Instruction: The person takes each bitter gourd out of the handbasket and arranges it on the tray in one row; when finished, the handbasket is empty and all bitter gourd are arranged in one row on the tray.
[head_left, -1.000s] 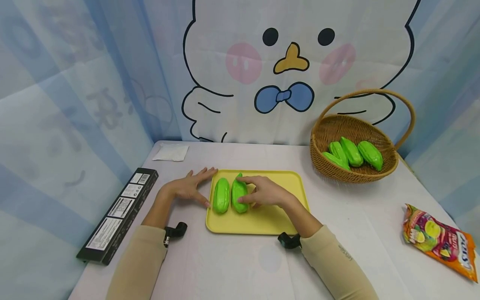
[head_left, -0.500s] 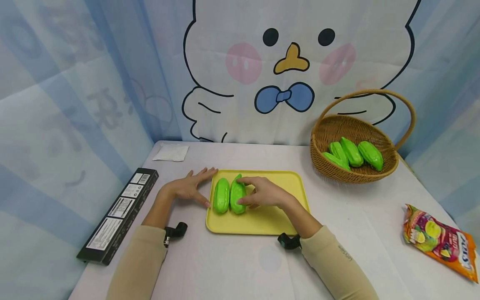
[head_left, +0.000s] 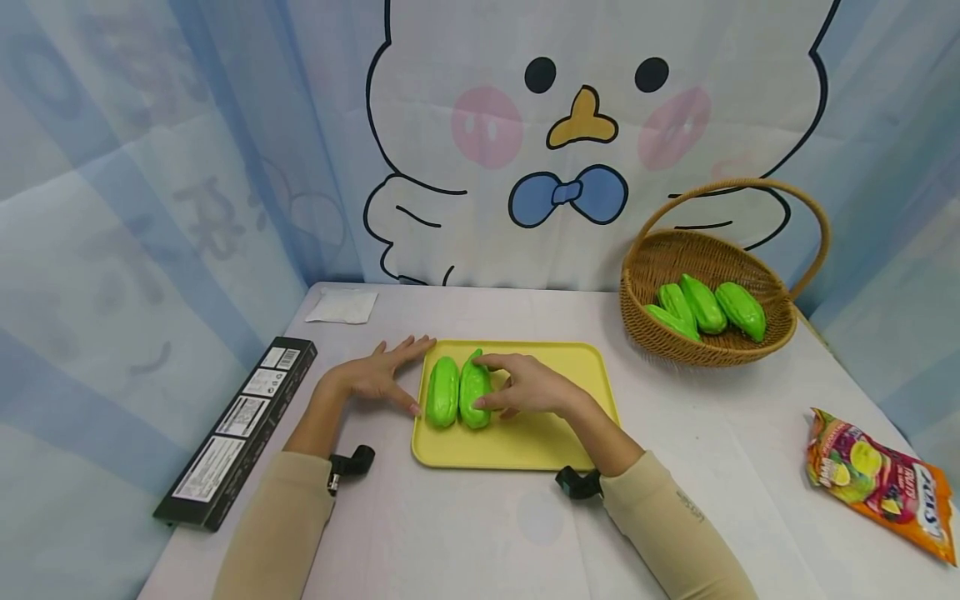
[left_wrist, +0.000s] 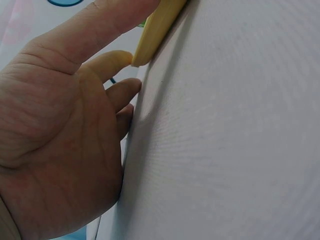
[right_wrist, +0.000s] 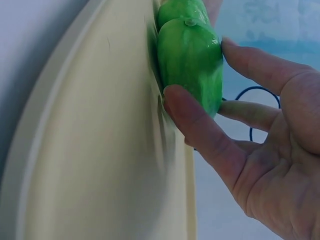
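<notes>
Plainly, hands point(head_left: 375, 374) spread, empty, right fingers point(head_left: 495, 361) touching green gourd point(head_left: 473, 387), left palm point(left_wrist: 65, 135) in wrist view only

The left arm point(head_left: 270, 521) and right arm point(head_left: 675, 525) slant forward and inward. The left hand point(head_left: 372, 375) is splayed, its left thumb point(head_left: 405, 398) well apart from the left fingers point(head_left: 415, 346). The right hand point(head_left: 536, 386) reaches leftward, lightly arched, its index finger point(head_left: 500, 360) nearly straight and apart from the right thumb point(head_left: 489, 401).

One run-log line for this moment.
left hand: at tray edge | right hand: touching right gourd on tray | left gourd: beside it | basket: four gourds
</notes>
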